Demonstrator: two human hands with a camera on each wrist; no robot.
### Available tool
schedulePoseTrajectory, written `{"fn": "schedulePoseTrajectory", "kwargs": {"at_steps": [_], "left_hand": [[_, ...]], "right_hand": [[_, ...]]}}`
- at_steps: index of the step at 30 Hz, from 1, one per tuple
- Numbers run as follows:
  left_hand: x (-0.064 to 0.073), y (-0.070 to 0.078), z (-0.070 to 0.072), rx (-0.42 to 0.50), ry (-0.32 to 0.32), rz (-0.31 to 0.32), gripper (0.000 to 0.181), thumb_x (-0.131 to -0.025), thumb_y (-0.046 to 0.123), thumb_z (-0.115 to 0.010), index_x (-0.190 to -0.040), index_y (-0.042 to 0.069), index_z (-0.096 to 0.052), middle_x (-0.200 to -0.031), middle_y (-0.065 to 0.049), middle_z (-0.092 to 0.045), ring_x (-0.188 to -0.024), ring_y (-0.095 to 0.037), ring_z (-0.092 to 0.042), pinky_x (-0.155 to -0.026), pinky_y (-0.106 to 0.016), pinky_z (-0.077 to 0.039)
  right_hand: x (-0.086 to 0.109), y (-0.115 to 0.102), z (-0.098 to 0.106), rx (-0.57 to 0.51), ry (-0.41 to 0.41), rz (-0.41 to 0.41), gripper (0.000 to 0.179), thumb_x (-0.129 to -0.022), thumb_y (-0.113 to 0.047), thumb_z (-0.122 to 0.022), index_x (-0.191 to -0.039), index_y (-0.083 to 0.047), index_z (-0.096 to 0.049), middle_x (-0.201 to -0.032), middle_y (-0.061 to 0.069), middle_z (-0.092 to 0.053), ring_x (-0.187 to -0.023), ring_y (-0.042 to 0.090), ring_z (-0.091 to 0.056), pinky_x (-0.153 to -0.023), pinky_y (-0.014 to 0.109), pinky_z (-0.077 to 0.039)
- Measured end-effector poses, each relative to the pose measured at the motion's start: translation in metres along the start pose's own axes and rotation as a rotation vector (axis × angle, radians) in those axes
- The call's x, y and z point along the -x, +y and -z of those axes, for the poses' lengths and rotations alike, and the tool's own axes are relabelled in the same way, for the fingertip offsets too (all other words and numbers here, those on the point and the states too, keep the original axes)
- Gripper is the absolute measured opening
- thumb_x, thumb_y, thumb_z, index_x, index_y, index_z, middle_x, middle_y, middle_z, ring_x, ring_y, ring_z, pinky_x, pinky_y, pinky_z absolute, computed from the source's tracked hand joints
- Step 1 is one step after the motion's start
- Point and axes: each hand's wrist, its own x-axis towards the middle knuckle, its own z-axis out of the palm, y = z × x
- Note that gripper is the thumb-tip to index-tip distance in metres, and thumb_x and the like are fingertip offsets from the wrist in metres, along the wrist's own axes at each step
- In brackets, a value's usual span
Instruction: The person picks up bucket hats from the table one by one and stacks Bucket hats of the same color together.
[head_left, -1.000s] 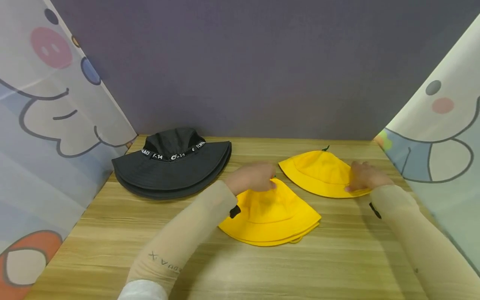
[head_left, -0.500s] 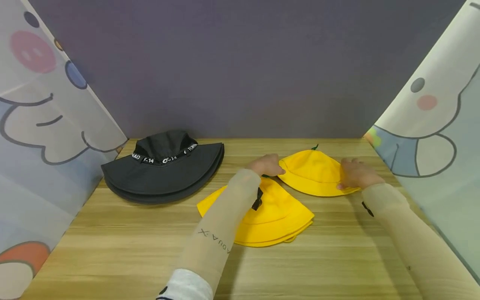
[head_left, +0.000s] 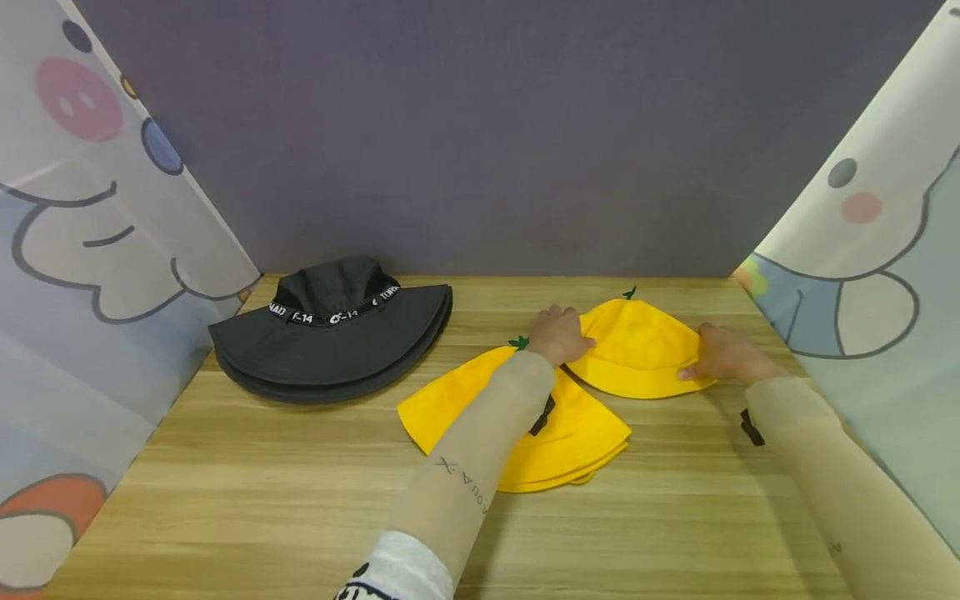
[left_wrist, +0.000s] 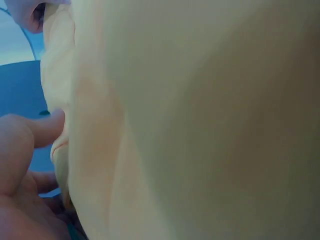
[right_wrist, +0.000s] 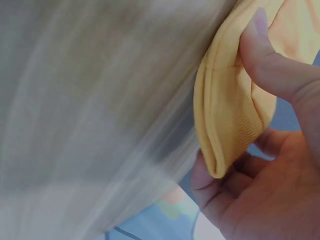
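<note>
A yellow bucket hat (head_left: 637, 337) with a green stem on top lies at the back right of the table in the head view. My right hand (head_left: 727, 354) grips its right side; in the right wrist view the thumb presses the fabric from above and the fingers curl under the folded brim (right_wrist: 220, 120). At the hat's left side, my left hand (head_left: 558, 335) pinches the brim, thumb (left_wrist: 47, 130) against the cloth. Nearer to me sits a stack of yellow bucket hats (head_left: 577, 442), partly hidden under my left forearm.
Dark grey bucket hats (head_left: 330, 350), stacked, with white lettering on the band, stand at the back left. A grey panel (head_left: 495, 150) closes off the rear of the wooden table (head_left: 247, 500). Cartoon-printed sheets (head_left: 862, 275) flank both sides.
My left hand has moved from the top of the nearer yellow stack, right and back, to the left brim of the rear yellow hat. My right hand keeps its place on that hat.
</note>
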Motion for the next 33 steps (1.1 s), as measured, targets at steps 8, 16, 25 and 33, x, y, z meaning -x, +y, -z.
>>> {"fn": "schedulePoseTrajectory", "kwargs": {"at_steps": [8, 16, 25, 33], "left_hand": [[-0.002, 0.004, 0.0, 0.134, 0.019, -0.025, 0.056, -0.103, 0.019, -0.058, -0.154, 0.006, -0.039, -0.123, -0.01, -0.067, -0.072, -0.017, -0.061, -0.06, -0.026, -0.05], [0.004, 0.001, 0.02, 0.212, -0.006, -0.058, 0.031, -0.104, 0.014, -0.056, -0.134, 0.005, -0.058, -0.096, -0.007, -0.064, -0.051, -0.013, -0.037, -0.045, -0.025, -0.034], [0.019, -0.023, 0.049, 0.258, -0.061, -0.047, 0.052, -0.105, 0.015, -0.052, -0.156, 0.009, -0.041, -0.13, -0.006, -0.065, -0.06, -0.012, -0.044, -0.057, -0.026, -0.042], [0.032, -0.05, 0.067, 0.201, -0.07, -0.063, 0.055, -0.106, 0.023, -0.055, -0.157, 0.009, -0.038, -0.154, -0.008, -0.048, -0.112, -0.024, -0.064, -0.101, -0.037, -0.048]], "right_hand": [[0.01, 0.0, -0.001, -0.087, 0.044, 0.051, 0.076, -0.085, -0.03, -0.082, -0.123, 0.022, -0.041, -0.117, 0.042, -0.055, -0.103, 0.054, -0.056, -0.09, 0.067, -0.045], [0.017, -0.004, 0.009, -0.064, 0.097, 0.114, 0.073, -0.09, -0.021, -0.076, -0.13, 0.025, -0.036, -0.123, 0.046, -0.05, -0.108, 0.059, -0.053, -0.093, 0.069, -0.043], [0.027, -0.037, 0.025, -0.093, 0.064, 0.153, 0.066, -0.094, -0.021, -0.072, -0.129, 0.021, -0.035, -0.115, 0.04, -0.057, -0.096, 0.045, -0.06, -0.084, 0.062, -0.048], [0.027, -0.066, 0.031, -0.087, 0.044, 0.155, 0.071, -0.096, -0.029, -0.072, -0.135, 0.018, -0.035, -0.122, 0.038, -0.056, -0.106, 0.049, -0.059, -0.088, 0.063, -0.047]]}}
